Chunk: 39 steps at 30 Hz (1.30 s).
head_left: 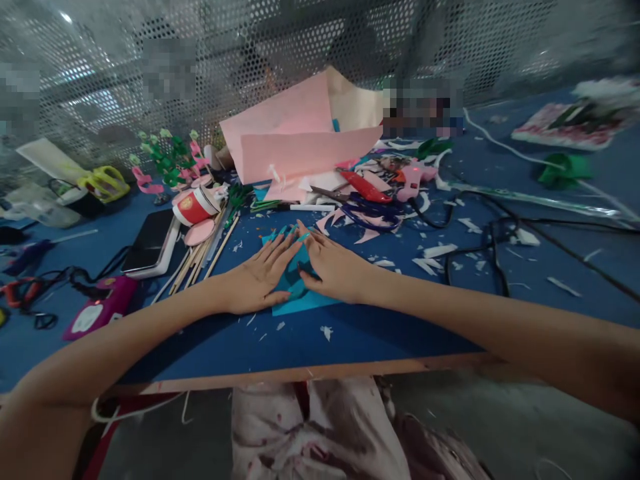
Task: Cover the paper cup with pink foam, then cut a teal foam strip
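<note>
A teal sheet of paper (300,300) lies on the blue table (350,333) near its front edge. My left hand (260,277) rests flat on the sheet's left part, fingers stretched forward. My right hand (333,267) lies flat on the right part, fingers extended and touching the left hand's fingertips. Both hands press the paper down; neither grips anything.
Pink paper sheets (300,143) are piled behind. Scissors (370,200) and a pink glue gun (413,180) lie at the back right, black cables (493,233) to the right. A phone (147,240), wooden sticks (200,257), a red-white cup (195,207) and paper scraps lie left.
</note>
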Available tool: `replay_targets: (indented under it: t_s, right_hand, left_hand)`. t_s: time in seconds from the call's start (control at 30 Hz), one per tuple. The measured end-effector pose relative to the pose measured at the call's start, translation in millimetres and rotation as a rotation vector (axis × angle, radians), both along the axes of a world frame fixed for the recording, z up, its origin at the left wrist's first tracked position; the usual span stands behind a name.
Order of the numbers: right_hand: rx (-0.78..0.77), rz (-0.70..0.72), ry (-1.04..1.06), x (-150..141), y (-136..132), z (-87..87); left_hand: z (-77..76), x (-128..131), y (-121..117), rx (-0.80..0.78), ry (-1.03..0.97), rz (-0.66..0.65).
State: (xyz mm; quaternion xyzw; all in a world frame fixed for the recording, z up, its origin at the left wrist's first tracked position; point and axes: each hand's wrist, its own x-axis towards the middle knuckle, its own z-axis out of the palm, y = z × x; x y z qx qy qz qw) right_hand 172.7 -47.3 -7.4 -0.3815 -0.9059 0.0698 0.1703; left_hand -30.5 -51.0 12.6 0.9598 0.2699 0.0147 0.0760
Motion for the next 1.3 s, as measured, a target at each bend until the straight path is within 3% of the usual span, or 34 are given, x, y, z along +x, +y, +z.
replay_targets:
  t_s: [0.27, 0.57, 0.93, 1.3]
  right_hand:
    - [-0.041, -0.072, -0.087, -1.9, -2.8, 6.7]
    - [0.031, -0.143, -0.073, 0.7, 1.4, 6.4]
    - [0.038, -0.283, -0.133, -1.2, -2.3, 10.9]
    - [0.023, -0.295, -0.143, 3.1, 0.6, 16.8]
  left_hand:
    - [1.9, 2.2, 1.7, 0.008, 0.061, 0.055]
    - [-0.3, -6.4, 12.6, 0.056, 0.119, 0.162]
    - [6.4, -4.6, 4.6, 0.092, 0.238, 0.205]
    - [13.0, -4.5, 1.4, 0.087, 0.288, 0.232]
